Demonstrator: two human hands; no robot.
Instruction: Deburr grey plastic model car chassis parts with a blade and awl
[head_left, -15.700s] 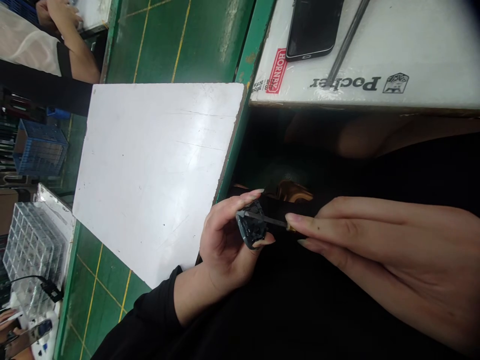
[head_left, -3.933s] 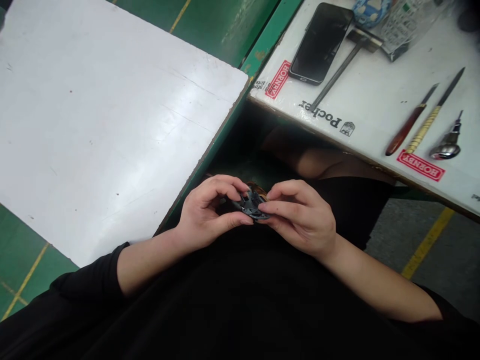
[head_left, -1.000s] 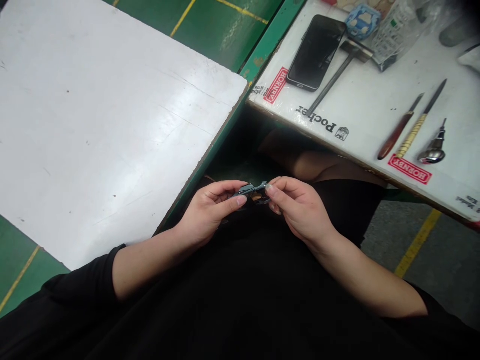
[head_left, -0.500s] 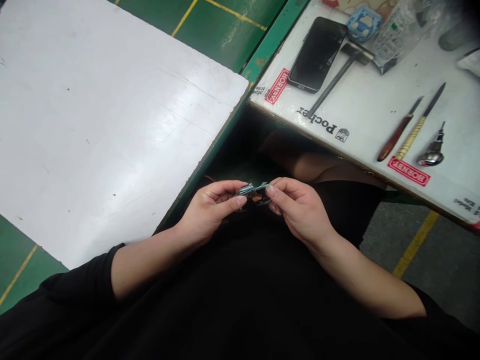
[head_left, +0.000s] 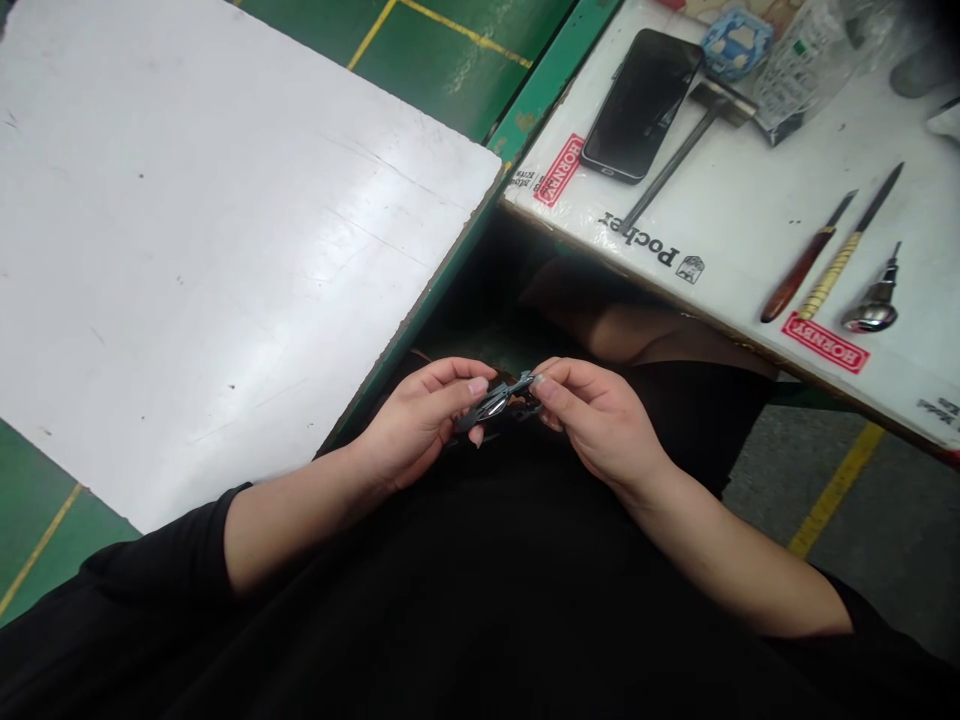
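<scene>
Between both hands (head_left: pixel 424 425) (head_left: pixel 600 430), a pinched grey part (head_left: pixel 495 402)

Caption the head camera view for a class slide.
Left hand and right hand pinch a small grey part above a black lap.

Left hand (head_left: pixel 416 425) and right hand (head_left: pixel 600 425) curl, nearly touching.

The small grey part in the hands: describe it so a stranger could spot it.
Beside the white board, the left hand and right hand meet over a black lap. Pinched between them is the small grey part, the only thing held.
</scene>
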